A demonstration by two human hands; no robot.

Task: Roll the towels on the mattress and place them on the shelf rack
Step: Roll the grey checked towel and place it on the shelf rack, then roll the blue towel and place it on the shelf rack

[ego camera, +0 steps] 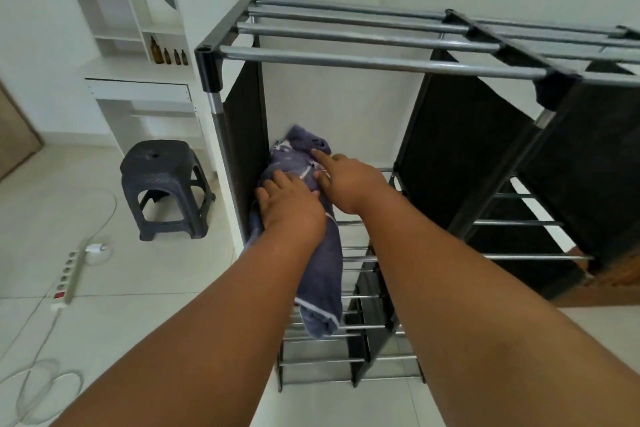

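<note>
1. One purple towel (322, 270), just the one.
2. One shelf rack (381, 61).
3. Two hands: left hand (291, 204), right hand (346, 180).
4. One dark stool (162, 163), left.
5. Four brown bottles (158, 50), far left.
6. One power strip (67, 274) and one white charger (94, 248), near left.

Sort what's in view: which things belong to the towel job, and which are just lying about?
Job: rolled purple-blue towel; black-framed metal-tube shelf rack; left hand and right hand, both on the towel.
Lying about: dark plastic stool; white power strip; white charger; brown glass bottles.
</note>
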